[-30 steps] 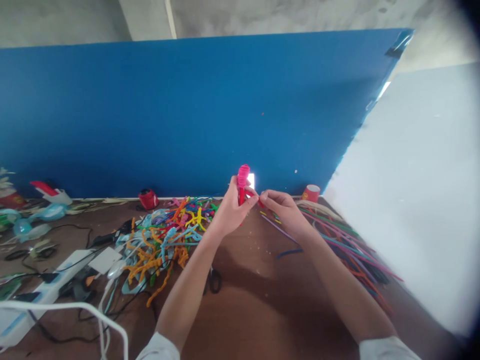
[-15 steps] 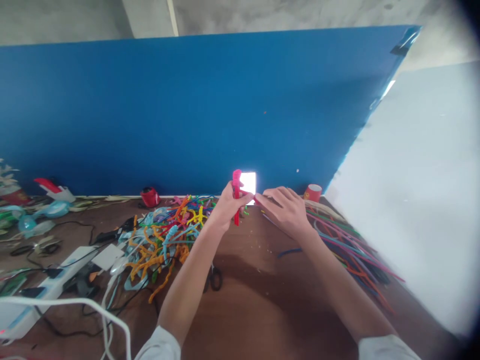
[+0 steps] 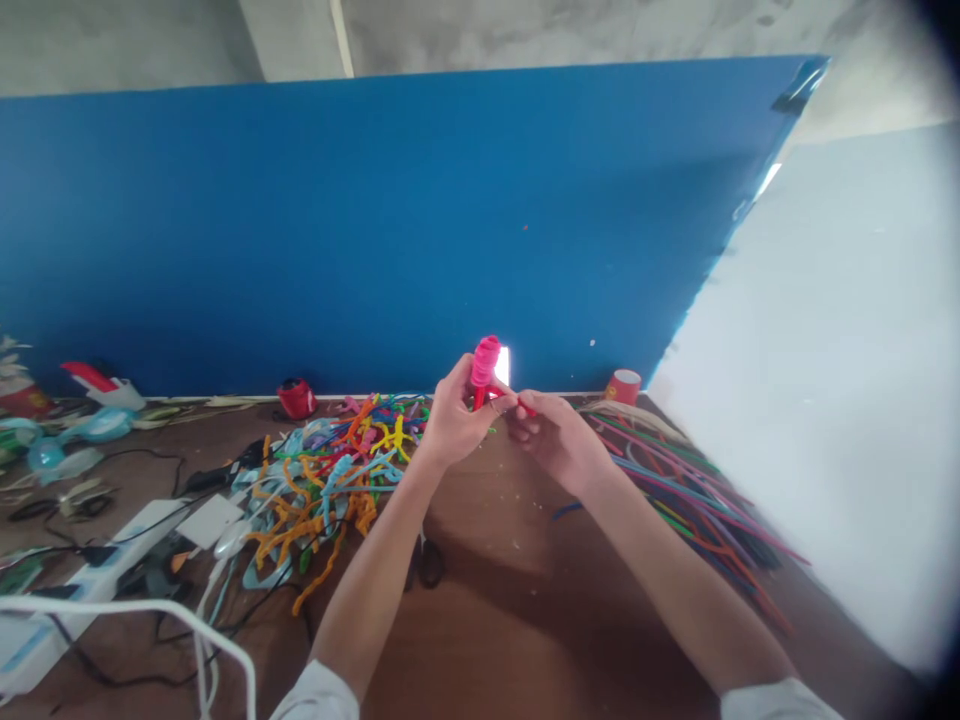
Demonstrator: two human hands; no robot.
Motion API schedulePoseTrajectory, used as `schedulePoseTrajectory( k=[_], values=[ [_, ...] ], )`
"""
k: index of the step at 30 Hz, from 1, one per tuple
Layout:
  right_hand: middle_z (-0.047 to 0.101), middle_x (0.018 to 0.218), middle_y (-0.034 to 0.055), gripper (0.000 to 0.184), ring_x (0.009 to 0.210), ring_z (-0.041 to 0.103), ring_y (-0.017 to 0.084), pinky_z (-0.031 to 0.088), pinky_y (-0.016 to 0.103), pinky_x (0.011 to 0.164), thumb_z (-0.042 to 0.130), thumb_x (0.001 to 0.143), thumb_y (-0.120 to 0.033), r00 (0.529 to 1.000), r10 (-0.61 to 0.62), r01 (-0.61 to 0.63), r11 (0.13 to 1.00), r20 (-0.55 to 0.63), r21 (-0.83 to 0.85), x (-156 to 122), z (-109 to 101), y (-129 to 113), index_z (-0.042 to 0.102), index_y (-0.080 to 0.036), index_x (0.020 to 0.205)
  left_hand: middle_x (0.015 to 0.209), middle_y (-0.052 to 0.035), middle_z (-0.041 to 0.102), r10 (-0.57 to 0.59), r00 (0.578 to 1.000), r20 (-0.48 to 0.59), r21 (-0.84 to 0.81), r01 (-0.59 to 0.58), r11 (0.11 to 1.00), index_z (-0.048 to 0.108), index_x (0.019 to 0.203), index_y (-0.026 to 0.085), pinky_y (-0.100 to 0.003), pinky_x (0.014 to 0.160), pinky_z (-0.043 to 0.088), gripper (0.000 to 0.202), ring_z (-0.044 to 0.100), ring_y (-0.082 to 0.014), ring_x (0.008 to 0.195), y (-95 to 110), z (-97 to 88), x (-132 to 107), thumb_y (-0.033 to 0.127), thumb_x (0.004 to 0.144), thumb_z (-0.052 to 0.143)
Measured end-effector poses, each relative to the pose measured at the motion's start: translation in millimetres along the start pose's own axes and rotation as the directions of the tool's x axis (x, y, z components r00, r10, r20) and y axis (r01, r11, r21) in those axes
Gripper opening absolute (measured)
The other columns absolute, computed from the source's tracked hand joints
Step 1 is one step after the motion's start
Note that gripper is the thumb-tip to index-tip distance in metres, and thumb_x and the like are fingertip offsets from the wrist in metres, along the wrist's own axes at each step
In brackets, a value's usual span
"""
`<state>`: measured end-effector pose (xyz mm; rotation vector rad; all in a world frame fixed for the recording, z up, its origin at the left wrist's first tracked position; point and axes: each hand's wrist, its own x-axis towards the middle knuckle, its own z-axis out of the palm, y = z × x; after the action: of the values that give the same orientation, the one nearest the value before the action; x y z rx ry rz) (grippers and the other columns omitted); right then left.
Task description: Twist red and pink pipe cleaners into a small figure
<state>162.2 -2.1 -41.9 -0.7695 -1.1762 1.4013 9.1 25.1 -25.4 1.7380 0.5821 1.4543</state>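
Observation:
My left hand is closed around a pipe-cleaner piece with a thick, bright pink coiled top and a red stem below it. A short red strand sticks out sideways from the piece toward the right. My right hand pinches the end of that strand between thumb and forefinger, its other fingers curled under. Both sets of fingertips are close together above the table. A bright white glow behind the piece partly hides its right edge.
Tangled coloured pipe cleaners lie left of my arms, with straight ones to the right. Black-handled scissors rest by my left forearm. A power strip and cables occupy the left. A red cup stands near the blue partition.
The pink-and-red piece has turned so its coiled top faces me more and its stem shows less. My right hand has rolled, its fingers now curled in a pinch on the red strand.

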Motion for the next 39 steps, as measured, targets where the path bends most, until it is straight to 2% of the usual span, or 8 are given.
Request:
schedulePoseTrajectory(
  k=[4,8,13,19,27,29,34,39],
  values=[
    [0.052,0.063,-0.0019,0.026,0.057,0.046,0.012,0.037,0.027,0.055,0.063,0.088,-0.042,0.965,-0.262,0.244,0.93,-0.031,-0.276,0.9,-7.4,-1.8,0.06,-0.02,0.073,0.081,0.0007,0.063,-0.066,0.998,-0.018,-0.068,0.065,0.996,0.05,0.092,0.02,-0.025,0.068,0.047,0.033,0.059,-0.0108,0.07,3.2,-0.1,1.4,0.025,0.075,0.077],
    [0.066,0.089,0.0042,0.019,0.076,0.059,0.017,0.047,0.031,0.07,0.058,0.093,-0.033,0.742,-0.662,0.492,0.431,0.106,-0.757,4.6,-24.2,-4.5,0.067,-0.025,0.108,0.077,0.0034,0.06,-0.23,0.971,-0.065,-0.15,0.219,0.964,0.047,0.095,0.021,-0.02,0.054,0.038,0.036,0.049,-0.006,0.057,-5.6,-0.6,4.1,0.028,0.076,0.076],
    [0.07,0.1,0.0082,0.022,0.09,0.064,0.021,0.048,0.035,0.079,0.054,0.096,-0.024,0.597,-0.645,0.543,-0.114,0.478,-0.832,8.6,-41.6,-2.4,0.068,-0.027,0.113,0.066,0.0073,0.05,-0.345,0.939,-0.005,-0.224,0.335,0.915,0.047,0.096,0.021,-0.019,0.048,0.031,0.04,0.04,-0.0039,0.05,-14.6,-2.8,2.8,0.032,0.074,0.078],
    [0.073,0.096,0.0065,0.021,0.082,0.064,0.019,0.046,0.033,0.073,0.058,0.094,-0.023,0.517,-0.641,0.503,-0.309,0.567,-0.807,7.7,-50.8,4.4,0.066,-0.026,0.113,0.069,0.0058,0.051,-0.363,0.93,0.063,-0.241,0.367,0.898,0.048,0.095,0.021,-0.019,0.047,0.029,0.04,0.038,-0.0031,0.049,-7.4,-1.9,0.4,0.034,0.074,0.079],
    [0.07,0.087,0.0051,0.009,0.076,0.058,0.017,0.041,0.032,0.069,0.06,0.093,-0.023,0.541,-0.642,0.593,-0.168,0.543,-0.788,4.1,-45.7,0.3,0.068,-0.025,0.097,0.074,0.0031,0.056,-0.348,0.931,0.105,-0.12,0.36,0.925,0.05,0.091,0.02,-0.019,0.048,0.034,0.038,0.045,-0.0057,0.054,2.1,-0.5,-0.3,0.034,0.072,0.08],
    [0.064,0.078,0.0041,0.012,0.071,0.054,0.016,0.039,0.031,0.067,0.059,0.093,-0.026,0.614,-0.653,0.596,0.015,0.443,-0.803,3.2,-36.3,0.9,0.065,-0.022,0.084,0.077,0.0015,0.059,-0.268,0.961,0.068,-0.082,0.273,0.959,0.05,0.088,0.019,-0.02,0.057,0.042,0.036,0.052,-0.0079,0.062,1.2,0.4,0.5,0.031,0.073,0.08],
    [0.042,0.057,-0.0038,0.036,0.054,0.035,0.01,0.028,0.026,0.053,0.059,0.092,-0.041,0.898,-0.437,0.376,0.828,-0.058,-0.417,4.3,-8.3,11.9,0.051,-0.02,0.064,0.083,-0.0003,0.065,0.019,1.0,0.019,0.192,-0.023,0.981,0.052,0.088,0.019,-0.025,0.072,0.048,0.017,0.061,-0.012,0.074,-7.9,-0.1,-1.8,0.023,0.082,0.068],
    [0.034,0.054,-0.0071,0.035,0.048,0.029,0.008,0.023,0.024,0.047,0.068,0.083,-0.046,0.993,-0.085,0.092,0.992,-0.087,0.084,6.6,0.9,18.1,0.052,-0.02,0.065,0.086,-0.0013,0.069,0.301,0.952,0.065,0.527,-0.289,0.799,0.057,0.088,0.021,-0.028,0.076,0.046,0.007,0.062,-0.0144,0.08,-15.7,1.8,-6.1,0.014,0.086,0.058]
  ],
)
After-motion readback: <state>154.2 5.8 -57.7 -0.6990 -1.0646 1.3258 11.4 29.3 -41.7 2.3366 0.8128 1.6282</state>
